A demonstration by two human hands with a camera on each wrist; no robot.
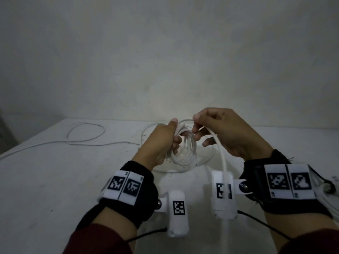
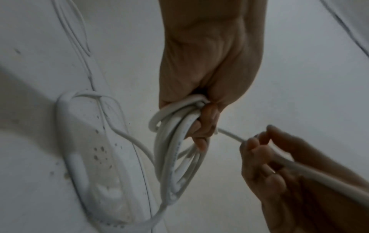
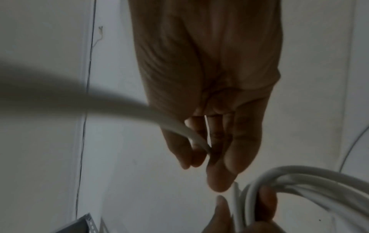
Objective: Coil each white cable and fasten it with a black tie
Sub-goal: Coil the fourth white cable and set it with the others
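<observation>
Both hands are raised above the middle of the desk [image 1: 45, 173], close together, the left hand [image 1: 161, 142] to the left of the right hand [image 1: 225, 132]. The coil [image 1: 185, 149] hangs from the left hand between the two. A free strand [image 1: 221, 153] runs from the right hand back toward the person, passing over the wrist camera [image 1: 222, 193]. A second cable [image 1: 86, 132] lies on the desk far to the left, looped near the wall [image 1: 165, 52] behind the desk.
</observation>
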